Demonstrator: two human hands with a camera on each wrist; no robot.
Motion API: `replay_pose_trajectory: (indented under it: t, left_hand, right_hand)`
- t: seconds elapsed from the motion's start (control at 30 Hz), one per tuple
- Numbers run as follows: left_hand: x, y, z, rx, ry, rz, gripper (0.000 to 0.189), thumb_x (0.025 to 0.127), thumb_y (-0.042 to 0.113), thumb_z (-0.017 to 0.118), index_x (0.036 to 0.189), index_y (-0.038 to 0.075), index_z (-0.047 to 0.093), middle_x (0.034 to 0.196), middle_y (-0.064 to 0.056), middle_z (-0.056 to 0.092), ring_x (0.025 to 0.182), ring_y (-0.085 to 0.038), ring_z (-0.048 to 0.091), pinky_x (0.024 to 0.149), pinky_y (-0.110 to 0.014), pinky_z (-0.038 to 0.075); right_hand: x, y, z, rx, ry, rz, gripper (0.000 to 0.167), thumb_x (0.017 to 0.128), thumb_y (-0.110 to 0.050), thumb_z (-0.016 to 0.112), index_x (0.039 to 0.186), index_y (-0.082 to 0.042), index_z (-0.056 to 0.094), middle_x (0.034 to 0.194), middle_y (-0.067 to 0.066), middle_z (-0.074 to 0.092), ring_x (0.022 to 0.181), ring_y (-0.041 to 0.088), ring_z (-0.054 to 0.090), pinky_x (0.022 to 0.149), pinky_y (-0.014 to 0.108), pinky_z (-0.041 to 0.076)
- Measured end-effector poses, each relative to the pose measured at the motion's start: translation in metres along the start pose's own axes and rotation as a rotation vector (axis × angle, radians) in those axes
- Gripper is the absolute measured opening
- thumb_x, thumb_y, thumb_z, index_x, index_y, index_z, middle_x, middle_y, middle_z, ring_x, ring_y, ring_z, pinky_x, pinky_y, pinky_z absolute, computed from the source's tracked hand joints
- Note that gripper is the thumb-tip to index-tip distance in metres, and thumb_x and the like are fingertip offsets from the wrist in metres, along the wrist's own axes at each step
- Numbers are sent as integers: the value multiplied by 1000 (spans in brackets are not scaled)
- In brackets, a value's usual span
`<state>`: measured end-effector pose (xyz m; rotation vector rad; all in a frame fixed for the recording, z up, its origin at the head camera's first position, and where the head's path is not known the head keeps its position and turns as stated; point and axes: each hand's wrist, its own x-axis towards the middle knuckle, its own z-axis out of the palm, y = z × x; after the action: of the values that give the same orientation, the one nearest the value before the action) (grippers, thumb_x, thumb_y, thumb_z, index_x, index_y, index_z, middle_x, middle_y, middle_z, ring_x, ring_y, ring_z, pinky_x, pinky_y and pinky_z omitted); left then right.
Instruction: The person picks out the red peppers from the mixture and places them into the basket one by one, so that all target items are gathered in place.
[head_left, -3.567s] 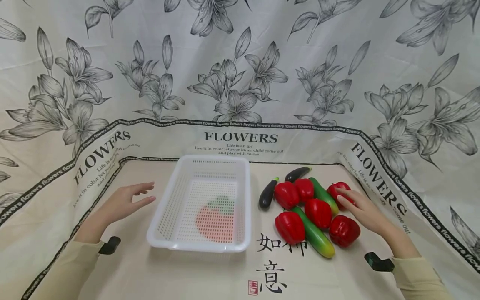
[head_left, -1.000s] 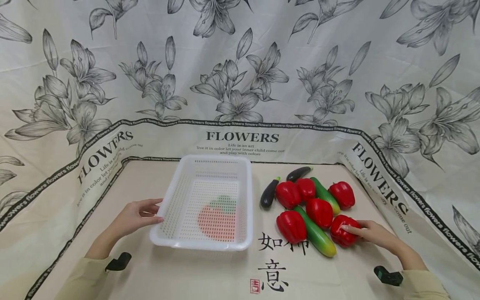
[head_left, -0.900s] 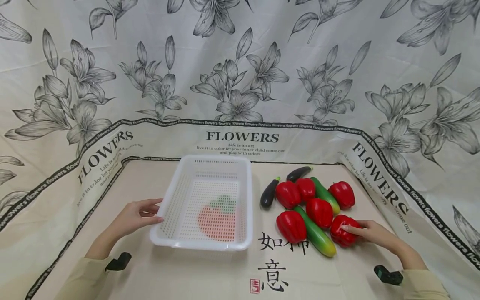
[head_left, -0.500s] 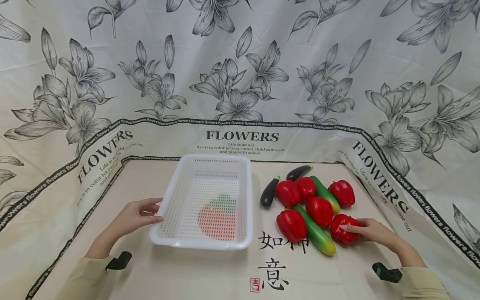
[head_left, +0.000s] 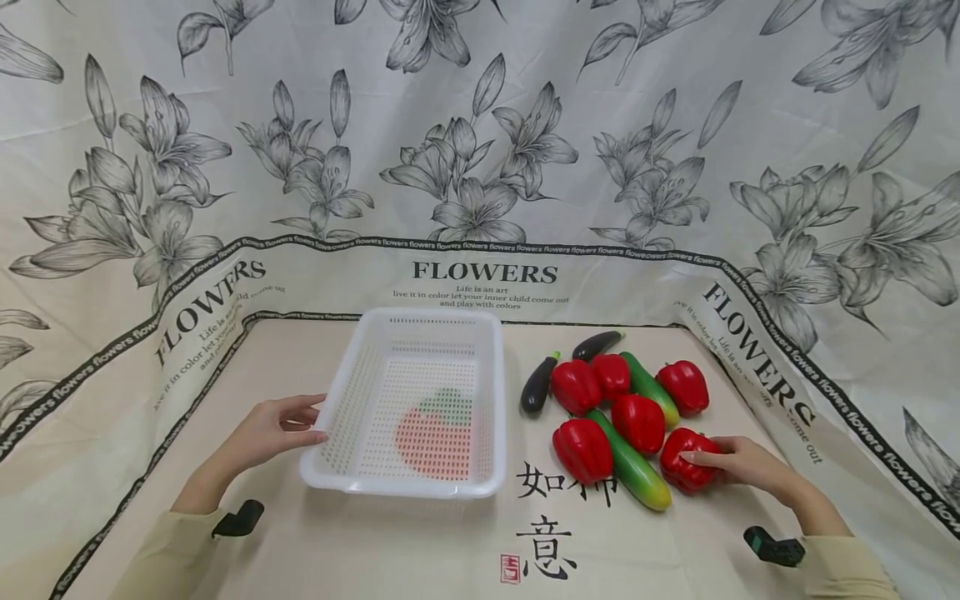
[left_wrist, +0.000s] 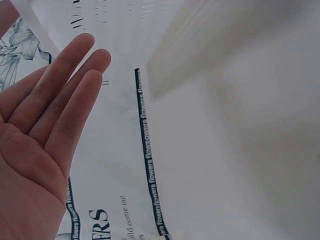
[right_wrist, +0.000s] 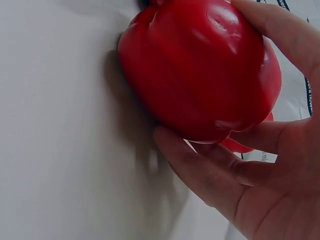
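Observation:
My right hand (head_left: 746,461) grips a glossy red bell pepper (head_left: 686,468), the front right one of the group. Its thumb lies over the pepper's top; in the right wrist view the other fingers curl along the far side of the pepper (right_wrist: 200,70). At the left, my left hand (head_left: 262,429) is at the left rim of a white perforated plastic basket (head_left: 401,489), thumb tip at the edge. The left wrist view shows that hand (left_wrist: 45,130) with straight fingers just outside the basket wall (left_wrist: 115,30). A strawberry-like print colours the basket's bottom.
Left of the gripped pepper lie several more red bell peppers (head_left: 582,450), two green cucumbers (head_left: 628,462) with yellowish ends, and two dark eggplants (head_left: 538,387). A flowered cloth (head_left: 480,167) encloses the back and sides. Black characters (head_left: 547,548) mark the pale tabletop.
Since the oldest frame, my left hand has come right to the basket rim. My right hand has shifted from the back right pepper to the front right one and taken hold. Recently both stay still.

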<state>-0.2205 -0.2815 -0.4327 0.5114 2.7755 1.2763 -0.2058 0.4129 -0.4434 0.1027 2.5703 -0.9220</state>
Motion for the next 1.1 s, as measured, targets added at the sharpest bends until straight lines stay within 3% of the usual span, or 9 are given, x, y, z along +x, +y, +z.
replay_pose_trajectory:
  t: [0.33, 0.67, 0.93, 1.1]
  left_hand:
    - [1, 2, -2, 10, -13, -4, 68, 78, 33, 77, 134, 4, 52, 110, -16, 68, 97, -28, 67, 79, -40, 58]
    - [3, -2, -1, 22, 0, 8, 69, 77, 36, 78, 134, 6, 53, 110, -14, 68, 97, -26, 67, 78, -35, 58]
    - [4, -4, 0, 28, 5, 9, 72, 75, 38, 79, 133, 6, 53, 109, -13, 68, 98, -27, 67, 79, -36, 58]
    - [5, -5, 0, 35, 6, 16, 72, 74, 38, 79, 133, 5, 54, 108, -12, 69, 97, -27, 68, 79, -35, 58]
  right_hand:
    - [-1, 3, -5, 9, 69, -15, 81, 91, -48, 55, 132, 18, 36, 120, 29, 55, 100, 26, 58, 82, 40, 57]
    - [-9, -11, -19, -3, 114, -55, 84, 92, -50, 52, 138, 16, 27, 129, 34, 47, 105, 32, 59, 87, 54, 51]
    - [-6, -20, -23, -28, 150, -110, 78, 92, -49, 52, 138, 12, 33, 120, 26, 59, 109, 37, 55, 84, 54, 51]
    - [-5, -31, -25, -41, 153, -128, 80, 92, -50, 52, 139, 10, 33, 123, 27, 57, 112, 41, 52, 82, 55, 50]
